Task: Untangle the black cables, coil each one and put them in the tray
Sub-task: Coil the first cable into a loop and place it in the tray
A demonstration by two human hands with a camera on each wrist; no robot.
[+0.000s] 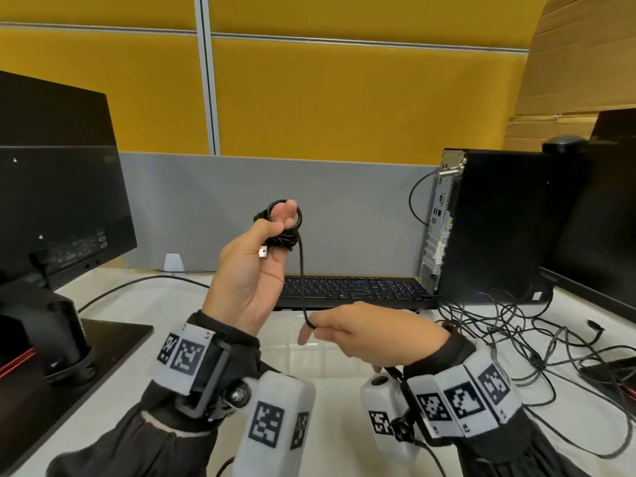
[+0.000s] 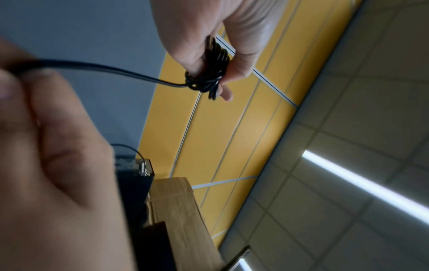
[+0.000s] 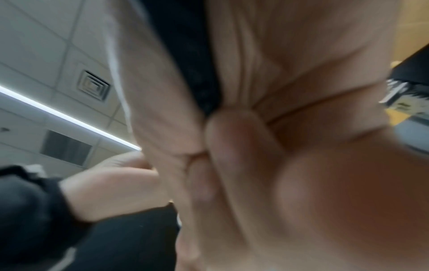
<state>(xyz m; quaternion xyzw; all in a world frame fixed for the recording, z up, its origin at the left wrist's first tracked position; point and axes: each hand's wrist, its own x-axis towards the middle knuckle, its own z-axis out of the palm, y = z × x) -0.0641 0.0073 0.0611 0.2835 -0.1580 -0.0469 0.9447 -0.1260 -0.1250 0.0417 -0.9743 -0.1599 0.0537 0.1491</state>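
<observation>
The left hand (image 1: pixel 247 280) was raised above the worktop (image 1: pixel 144 304), gripping a small coil (image 1: pixel 284 232) wound round its fingers, a silver plug (image 1: pixel 263 252) poking out by the thumb. The right hand (image 1: pixel 358 330) pinched the loose cable (image 1: pixel 303 280) running down from the coil, with little slack left to wind, so this one looked nearly coiled. Far more remained: a tangle (image 1: pixel 516 325) of black cables lay spread toward the worktop's right edge. A clear tray (image 1: pixel 309 356) seemed to sit under the hands, its contents hidden. A keyboard (image 1: pixel 351 287), a tower PC (image 1: pixel 499 222) and a monitor (image 1: pixel 58 187) crowded the back and sides.
</observation>
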